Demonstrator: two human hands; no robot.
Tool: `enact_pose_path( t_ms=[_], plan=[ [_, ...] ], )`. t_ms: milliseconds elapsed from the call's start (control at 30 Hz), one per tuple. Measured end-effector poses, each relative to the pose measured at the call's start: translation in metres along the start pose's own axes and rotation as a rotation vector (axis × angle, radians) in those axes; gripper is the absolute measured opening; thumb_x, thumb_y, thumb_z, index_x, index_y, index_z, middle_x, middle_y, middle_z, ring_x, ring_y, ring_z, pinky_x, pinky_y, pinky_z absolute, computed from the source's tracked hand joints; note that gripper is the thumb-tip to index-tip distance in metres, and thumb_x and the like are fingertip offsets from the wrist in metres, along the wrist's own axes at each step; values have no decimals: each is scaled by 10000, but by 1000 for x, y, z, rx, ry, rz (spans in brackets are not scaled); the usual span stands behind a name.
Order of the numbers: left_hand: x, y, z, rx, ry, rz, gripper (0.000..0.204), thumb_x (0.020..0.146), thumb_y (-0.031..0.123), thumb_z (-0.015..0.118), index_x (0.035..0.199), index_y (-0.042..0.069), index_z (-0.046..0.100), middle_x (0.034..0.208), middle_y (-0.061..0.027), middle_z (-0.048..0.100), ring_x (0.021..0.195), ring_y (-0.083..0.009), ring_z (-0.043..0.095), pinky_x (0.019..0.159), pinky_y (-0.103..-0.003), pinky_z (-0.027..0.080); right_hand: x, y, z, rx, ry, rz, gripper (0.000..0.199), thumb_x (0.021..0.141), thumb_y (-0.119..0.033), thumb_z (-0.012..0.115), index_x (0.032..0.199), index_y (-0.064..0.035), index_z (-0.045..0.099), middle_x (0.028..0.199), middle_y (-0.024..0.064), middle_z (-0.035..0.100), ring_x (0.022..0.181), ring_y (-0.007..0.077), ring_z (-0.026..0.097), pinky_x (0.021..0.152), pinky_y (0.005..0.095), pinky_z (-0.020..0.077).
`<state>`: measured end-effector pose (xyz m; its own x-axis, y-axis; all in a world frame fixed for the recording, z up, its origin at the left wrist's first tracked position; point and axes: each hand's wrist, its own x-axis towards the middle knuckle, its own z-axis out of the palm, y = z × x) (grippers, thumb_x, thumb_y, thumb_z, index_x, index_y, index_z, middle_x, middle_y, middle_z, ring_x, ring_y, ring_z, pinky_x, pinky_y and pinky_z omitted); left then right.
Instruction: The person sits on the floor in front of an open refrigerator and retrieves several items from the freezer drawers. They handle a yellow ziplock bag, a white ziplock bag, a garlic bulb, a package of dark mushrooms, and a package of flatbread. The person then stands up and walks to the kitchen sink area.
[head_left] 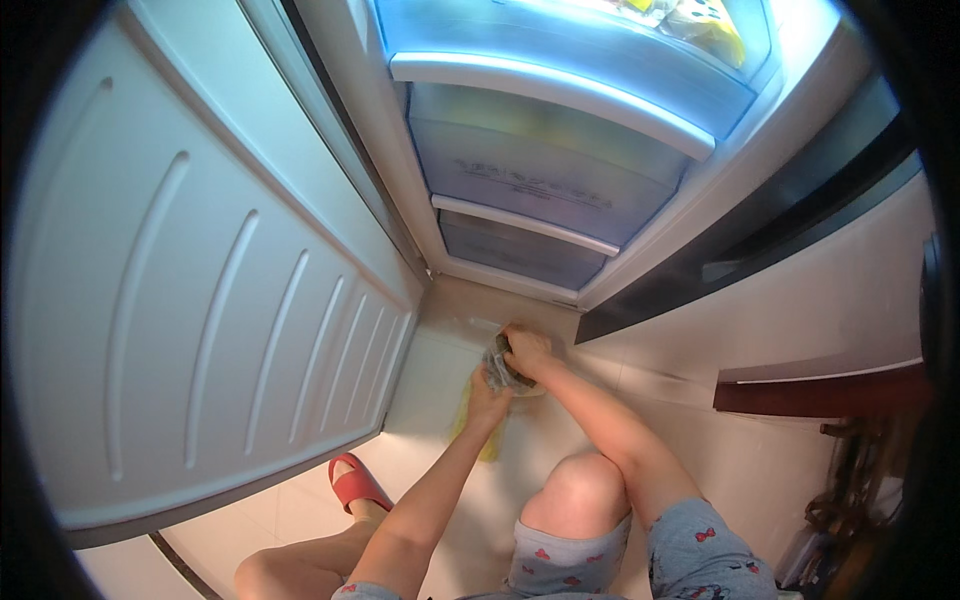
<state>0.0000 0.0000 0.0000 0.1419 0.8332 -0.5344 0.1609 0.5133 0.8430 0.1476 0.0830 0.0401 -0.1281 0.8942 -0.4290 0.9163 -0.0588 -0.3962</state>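
Low over the floor, in front of an open fridge-freezer, both my hands are on a clear plastic bag (497, 372) with something dark inside. My left hand (487, 400) grips the bag's near side. From the far right, my right hand (527, 350) closes its fingers on the bag's top, over the dark contents, whose kind I cannot make out. A yellowish-green plastic bag (488, 442) hangs or lies just below my left hand, partly hidden by it.
The freezer's drawers (545, 150) with pale handles rise ahead, pushed in. Its ribbed white door (230, 300) stands wide at the left. A dark red wooden edge (810, 392) juts in at the right. A red slipper (358, 486) is on my left foot.
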Motion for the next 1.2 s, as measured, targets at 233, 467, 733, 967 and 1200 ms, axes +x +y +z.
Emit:
enact_pose_path(
  t_ms=[233, 467, 733, 967, 1200],
  plan=[
    [44, -8, 15, 273, 129, 281, 883, 717, 260, 769, 1429, 9, 310, 1378, -266, 464, 1275, -437, 454, 1068, -476, 386, 3, -8, 5, -127, -17, -84, 465, 760, -192, 734, 1179, -73, 571, 1215, 159, 617, 1052, 338, 656, 890, 446, 536],
    [73, -66, -6, -119, 43, 245, 783, 805, 99, 728, 1481, 52, 335, 1402, -154, 500, 1287, -277, 495, 1067, -351, 406, -12, -12, 6, -94, 120, -147, 445, 775, -231, 744, 1154, -56, 590, 1174, 175, 630, 984, 372, 674, 832, 477, 537],
    [-11, 51, -25, -386, 6, 121, 991, 875, 373, 720, 1588, 106, 85, 1611, -182, 182, 1477, -310, 217, 1184, -416, 249, -48, 15, -13, 208, 518, -150, 460, 741, -262, 795, 1097, -39, 608, 1075, 173, 649, 963, 372, 652, 825, 456, 528],
    [-25, 85, -55, -717, -272, 72, 830, 871, 293, 736, 1535, 109, 275, 1429, -96, 463, 1317, -237, 443, 1105, -391, 369, -65, -27, -66, 927, 253, -139, 518, 753, -314, 820, 1133, -9, 648, 1015, 184, 704, 946, 333, 679, 862, 398, 528],
    [-44, 105, -71, -489, -216, 71, 727, 907, 189, 676, 1522, 88, 303, 1410, -102, 488, 1303, -219, 453, 1100, -369, 369, -65, -47, -92, 367, 234, -234, 491, 806, -453, 731, 1075, -45, 683, 983, 219, 706, 938, 402, 682, 824, 453, 538]
  ],
)
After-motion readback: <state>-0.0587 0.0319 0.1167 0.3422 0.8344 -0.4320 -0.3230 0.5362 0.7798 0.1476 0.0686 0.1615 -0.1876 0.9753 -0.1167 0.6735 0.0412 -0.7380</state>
